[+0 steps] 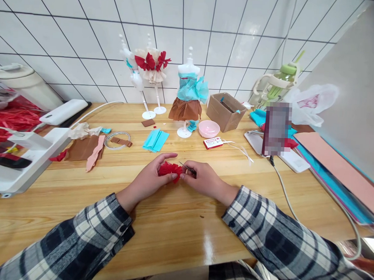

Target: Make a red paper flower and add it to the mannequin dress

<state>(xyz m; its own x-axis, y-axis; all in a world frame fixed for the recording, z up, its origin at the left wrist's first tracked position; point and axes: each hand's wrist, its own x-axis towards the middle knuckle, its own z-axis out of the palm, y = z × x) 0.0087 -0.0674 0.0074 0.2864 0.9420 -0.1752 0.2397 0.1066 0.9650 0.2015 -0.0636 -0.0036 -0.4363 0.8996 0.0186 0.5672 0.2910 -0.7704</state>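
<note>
A gathered piece of red crepe paper [171,169] is pinched between the thumb and fingers of my left hand [154,175], above the wooden table. My right hand [202,178] touches the paper's right edge with its thumb and fingertips. In that same hand is a small dark pointed tool [189,169], mostly hidden by the fingers; it looks like small scissors. Beyond my hands lie a folded turquoise paper [156,140] and a red-and-white box [213,143]. A mini mannequin [189,68] wears a turquoise top and brown skirt.
Two more mannequins stand at the back, beside a cardboard box [227,112] and a pink bowl [209,128]. A phone [276,129] stands right on a holder, its cable crossing the table. A white power strip [34,162] and paper scraps [84,148] lie left.
</note>
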